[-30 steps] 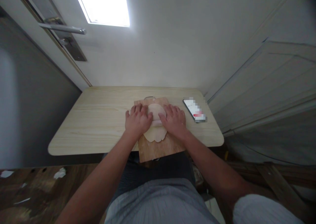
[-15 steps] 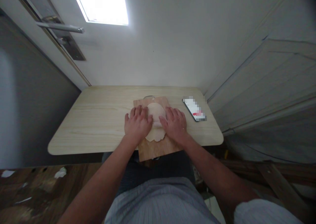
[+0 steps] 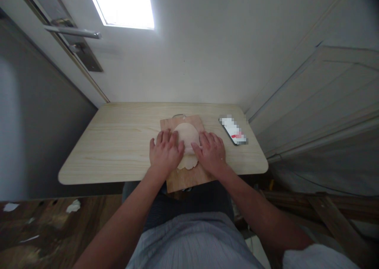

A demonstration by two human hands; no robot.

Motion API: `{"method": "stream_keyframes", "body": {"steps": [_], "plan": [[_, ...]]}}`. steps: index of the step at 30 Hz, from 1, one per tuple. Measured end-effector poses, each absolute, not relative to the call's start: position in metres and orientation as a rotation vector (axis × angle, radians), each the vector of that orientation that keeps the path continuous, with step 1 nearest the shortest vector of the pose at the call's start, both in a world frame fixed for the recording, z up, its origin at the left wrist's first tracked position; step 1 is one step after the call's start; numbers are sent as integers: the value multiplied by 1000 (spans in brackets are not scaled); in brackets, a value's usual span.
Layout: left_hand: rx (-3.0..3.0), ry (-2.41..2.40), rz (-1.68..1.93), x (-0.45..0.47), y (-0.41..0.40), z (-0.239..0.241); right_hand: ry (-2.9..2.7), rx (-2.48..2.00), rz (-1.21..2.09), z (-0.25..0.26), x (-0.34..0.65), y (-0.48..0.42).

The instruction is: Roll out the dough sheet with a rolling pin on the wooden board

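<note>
A flat round sheet of pale dough (image 3: 187, 134) lies on a wooden cutting board (image 3: 189, 179) at the near edge of a light wooden table (image 3: 118, 142). My left hand (image 3: 165, 153) and my right hand (image 3: 211, 152) lie side by side on the near half of the dough, palms down, fingers stretched flat. Between them a short stretch of a pale rolling pin (image 3: 188, 149) shows, and both palms press on its ends. The hands cover most of the pin. The board's near end juts over the table edge above my lap.
A phone (image 3: 233, 130) with a lit screen lies on the table right of the board. A white door with a metal handle (image 3: 74, 32) stands behind the table at the left. Wooden panels lean at the right. Paper scraps litter the floor at the lower left.
Both hands have drawn a little toward me with the pin, so more of the dough's far half shows and less of its near edge.
</note>
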State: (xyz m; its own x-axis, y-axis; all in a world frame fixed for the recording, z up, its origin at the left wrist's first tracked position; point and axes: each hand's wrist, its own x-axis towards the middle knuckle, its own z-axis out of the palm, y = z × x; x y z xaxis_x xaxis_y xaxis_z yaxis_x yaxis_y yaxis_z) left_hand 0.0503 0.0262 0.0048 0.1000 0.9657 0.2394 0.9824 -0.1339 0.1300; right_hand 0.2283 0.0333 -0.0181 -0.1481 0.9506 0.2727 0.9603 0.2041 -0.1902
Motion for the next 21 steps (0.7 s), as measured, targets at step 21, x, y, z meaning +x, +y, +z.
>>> {"method": "stream_keyframes", "body": {"steps": [21], "plan": [[-2319,-2024,-432,53,-1,6,-2147,-1757,-65,-26,234,0]]}}
